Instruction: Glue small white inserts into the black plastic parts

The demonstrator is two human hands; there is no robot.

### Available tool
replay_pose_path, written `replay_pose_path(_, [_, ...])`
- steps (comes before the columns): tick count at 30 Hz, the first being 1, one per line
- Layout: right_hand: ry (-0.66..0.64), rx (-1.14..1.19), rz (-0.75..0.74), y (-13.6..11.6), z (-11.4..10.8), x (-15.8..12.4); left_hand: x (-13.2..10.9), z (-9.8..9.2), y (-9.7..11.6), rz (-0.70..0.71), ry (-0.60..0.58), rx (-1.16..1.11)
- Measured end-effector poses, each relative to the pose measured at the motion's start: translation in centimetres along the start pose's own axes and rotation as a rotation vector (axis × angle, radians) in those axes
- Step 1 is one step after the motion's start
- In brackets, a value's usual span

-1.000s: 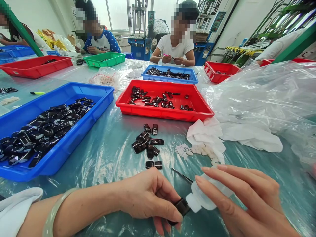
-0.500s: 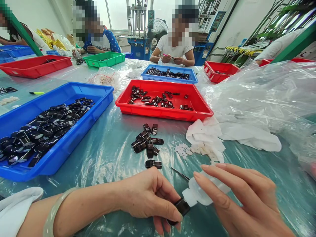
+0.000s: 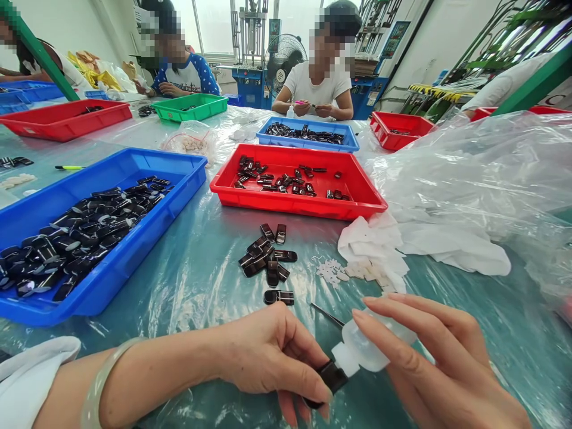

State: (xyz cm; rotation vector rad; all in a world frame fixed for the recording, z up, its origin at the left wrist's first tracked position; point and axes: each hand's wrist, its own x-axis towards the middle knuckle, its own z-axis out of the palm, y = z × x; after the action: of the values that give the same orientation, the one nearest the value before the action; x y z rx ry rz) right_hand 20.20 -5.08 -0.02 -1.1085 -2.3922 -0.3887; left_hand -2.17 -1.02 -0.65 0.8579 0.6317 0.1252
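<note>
Pinched between the thumb and fingers of my left hand is a small glossy black piece, partly covered by the fingers. My right hand grips a translucent white squeeze bottle, tilted so its white cap lies against the black piece's right end. Whether the tip presses on it I cannot tell. A thin dark metal tool sticks out behind the bottle, its far end hidden. Beyond my left hand, one black piece lies alone, and a small heap of black pieces is farther back.
A blue tray of black pieces stands left; a red tray with fewer stands ahead. White flakes and crumpled white cloth lie right of the heap. Clear plastic sheeting bunches at right. Co-workers sit across the table.
Almost nothing differs. My hands, the black piece and the bottle keep their places, with only a tiny shift of the whole view.
</note>
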Motion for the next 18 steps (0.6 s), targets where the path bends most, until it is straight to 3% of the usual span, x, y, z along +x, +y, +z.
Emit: replay_pose_path(18, [0.010, 0.078, 0.030, 0.40, -0.33, -0.01, -0.02, -0.32, -0.31, 0.018, -0.012, -0.018])
